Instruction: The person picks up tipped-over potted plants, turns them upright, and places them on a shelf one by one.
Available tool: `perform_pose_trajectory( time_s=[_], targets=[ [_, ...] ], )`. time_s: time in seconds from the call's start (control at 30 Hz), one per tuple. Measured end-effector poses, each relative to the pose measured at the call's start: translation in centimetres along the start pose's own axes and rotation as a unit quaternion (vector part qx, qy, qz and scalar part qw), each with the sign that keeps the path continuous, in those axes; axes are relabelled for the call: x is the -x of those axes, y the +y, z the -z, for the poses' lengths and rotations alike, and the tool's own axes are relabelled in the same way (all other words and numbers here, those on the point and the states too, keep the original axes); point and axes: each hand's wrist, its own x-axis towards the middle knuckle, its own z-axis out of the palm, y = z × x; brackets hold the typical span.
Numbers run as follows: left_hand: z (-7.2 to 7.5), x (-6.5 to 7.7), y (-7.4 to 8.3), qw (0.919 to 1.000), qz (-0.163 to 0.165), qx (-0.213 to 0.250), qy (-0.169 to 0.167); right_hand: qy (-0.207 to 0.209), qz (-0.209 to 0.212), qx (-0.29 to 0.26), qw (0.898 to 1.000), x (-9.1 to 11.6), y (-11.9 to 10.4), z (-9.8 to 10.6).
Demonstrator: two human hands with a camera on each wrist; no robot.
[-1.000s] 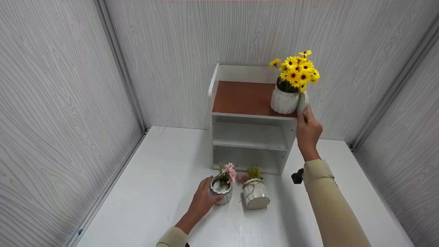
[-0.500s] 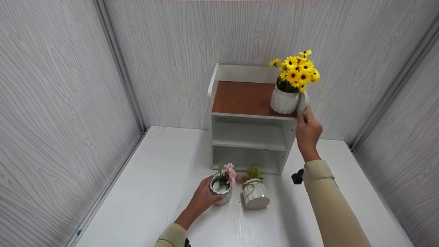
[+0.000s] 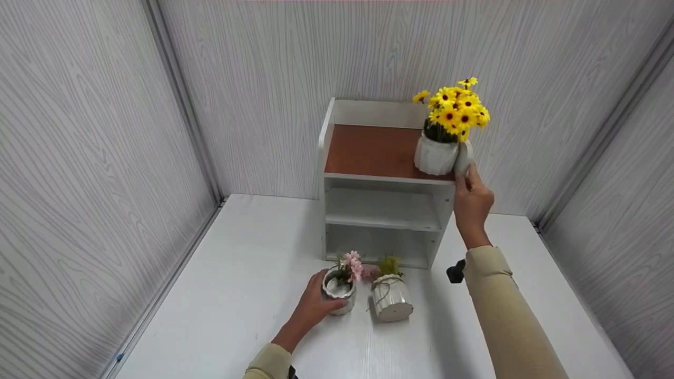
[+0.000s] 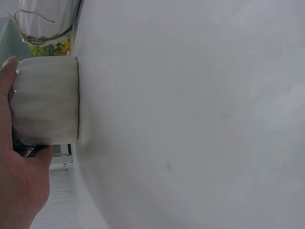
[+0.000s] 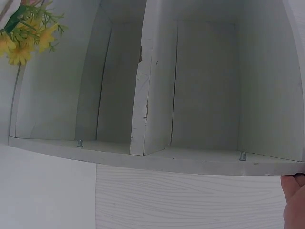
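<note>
My left hand (image 3: pixel 310 306) grips a white flowerpot (image 3: pixel 348 301) with pink flowers (image 3: pixel 352 266), fingers on its far left side and thumb across the front. The pot (image 4: pixel 45 102) stands upright on the table in the left wrist view. My right hand (image 3: pixel 473 204) pinches the raised right side panel (image 3: pixel 464 158) of a small white shelf unit (image 3: pixel 383 178). In the right wrist view only part of this hand (image 5: pixel 295 202) shows, at the panel's edge. Close beside the panel, a white pot (image 3: pixel 436 157) of yellow flowers (image 3: pixel 457 113) stands on the brown top.
Another white pot (image 3: pixel 392 304), tied with twine, lies on its side right of the left hand, base toward me. Greenery (image 3: pixel 389 265) and pink blooms (image 3: pixel 371 271) show behind it, by the shelf's foot. Grey wood-grain walls (image 3: pixel 263 105) enclose the white table (image 3: pixel 237 273).
</note>
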Motion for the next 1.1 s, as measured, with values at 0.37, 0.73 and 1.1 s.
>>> perform_pose_trajectory(
  time_s=[0.37, 0.73, 1.1],
  targets=[
    [-0.4, 0.1, 0.3, 0.9995, 0.018, 0.012, 0.024, 0.004, 0.012, 0.003, 1.0, -0.2, 0.1, 0.0],
    [-1.0, 0.1, 0.5, 0.9973, 0.01, 0.034, 0.064, 0.003, 0.009, 0.006, 1.0, 0.0, 0.1, -0.1],
    [-1.3, -0.2, 1.3, 0.9917, -0.002, 0.052, 0.117, 0.008, 0.016, 0.014, 1.0, 0.0, 0.3, -0.1]
  ],
)
